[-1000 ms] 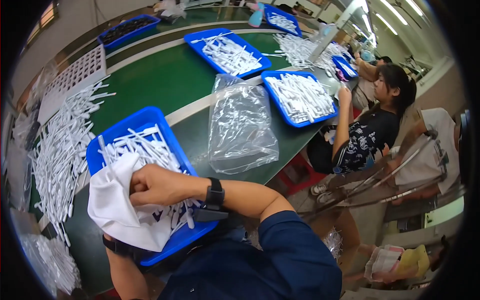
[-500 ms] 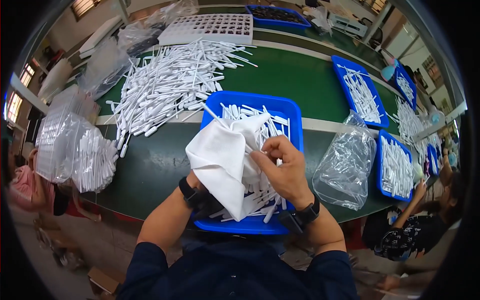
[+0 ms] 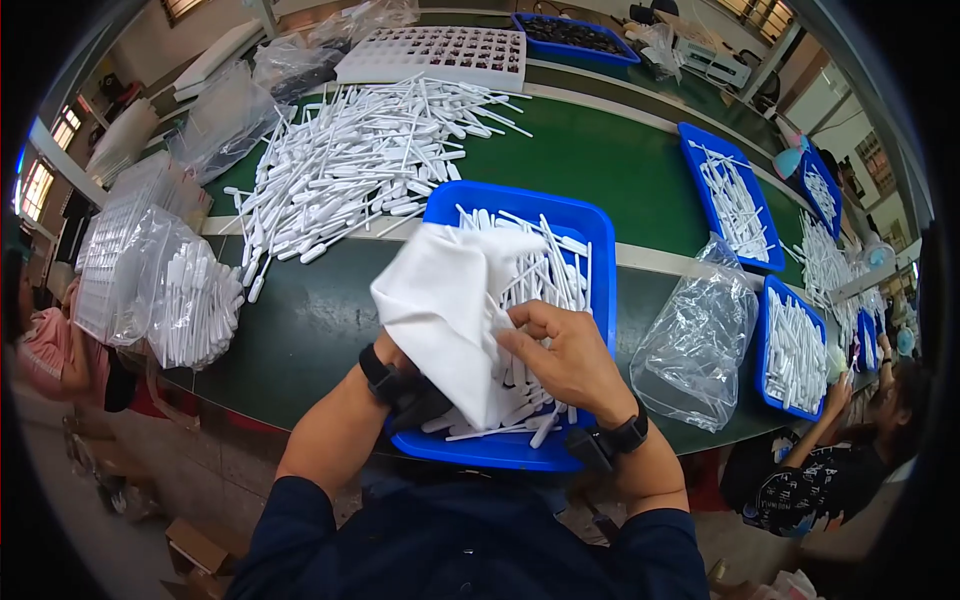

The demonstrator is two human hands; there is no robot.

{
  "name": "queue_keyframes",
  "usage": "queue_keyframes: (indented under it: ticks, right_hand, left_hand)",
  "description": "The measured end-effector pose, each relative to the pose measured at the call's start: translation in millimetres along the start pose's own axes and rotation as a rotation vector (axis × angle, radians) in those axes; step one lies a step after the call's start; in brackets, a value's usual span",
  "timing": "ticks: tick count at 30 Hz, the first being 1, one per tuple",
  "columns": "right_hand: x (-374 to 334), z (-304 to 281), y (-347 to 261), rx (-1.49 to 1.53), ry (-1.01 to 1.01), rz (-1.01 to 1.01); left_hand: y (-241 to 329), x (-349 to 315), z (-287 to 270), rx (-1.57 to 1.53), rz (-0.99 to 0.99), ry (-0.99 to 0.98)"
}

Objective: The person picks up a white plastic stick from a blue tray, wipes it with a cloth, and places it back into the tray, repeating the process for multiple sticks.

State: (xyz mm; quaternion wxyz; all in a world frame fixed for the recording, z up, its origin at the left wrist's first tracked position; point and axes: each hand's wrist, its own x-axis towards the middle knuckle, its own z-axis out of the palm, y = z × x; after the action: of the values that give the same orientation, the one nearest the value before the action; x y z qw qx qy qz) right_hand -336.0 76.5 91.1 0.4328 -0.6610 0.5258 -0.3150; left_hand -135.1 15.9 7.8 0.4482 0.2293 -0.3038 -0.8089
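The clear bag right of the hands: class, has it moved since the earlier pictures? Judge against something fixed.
No: the clear bag overlaps the pale strip at the same place, with no visible shift either way.

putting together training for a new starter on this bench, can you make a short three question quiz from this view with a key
1. True or false: the crumpled clear plastic bag lies to the right of the rectangular blue plastic tray nearest the person.
2. Fill in the colour: the loose heap of slim white plastic pipettes lies mostly on a ____ flat surface.
3. Which is at the fingertips of the person's right hand?
A) the bag
B) the draped white fabric cloth
C) the loose heap

Key: 1 true; 2 green; 3 B
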Motion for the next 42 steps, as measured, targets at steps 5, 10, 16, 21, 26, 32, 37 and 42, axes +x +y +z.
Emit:
queue_keyframes:
  ticks: [5,10,16,21,26,32,37,42]
  right_hand:
    - [-1.6,1.4,4.9,0.187,-0.145,0.118]
    - [6.5,-13.1,26.1,0.833,-0.35,0.205]
    - [10.3,-11.7,24.5,0.78,-0.322,0.181]
    - [7.2,-12.0,26.2,0.648,-0.201,0.143]
    - [8.4,-11.9,28.5,0.678,-0.179,0.171]
    - [7.5,-13.5,32.5,0.657,-0.079,0.078]
    - [7.4,-12.1,32.8,0.635,-0.001,0.019]
    - [9.0,-9.5,33.8,0.647,0.027,0.022]
  left_hand:
    - [28.1,0.4,23.2,0.131,0.164,-0.081]
    - [11.4,-7.5,4.5,0.171,0.248,-0.227]
    - [-19.2,1.7,-49.4,-0.273,0.037,-0.039]
    - [1.6,-10.1,-16.6,-0.116,0.065,0.16]
    - [2.2,-10.5,-17.1,-0.137,0.009,0.06]
    - [-8.0,4.2,-26.6,-0.194,0.021,-0.005]
    - [1.7,-2.4,-10.0,0.055,0.122,-0.024]
    - [-3.0,5.0,-19.6,0.014,0.084,-0.011]
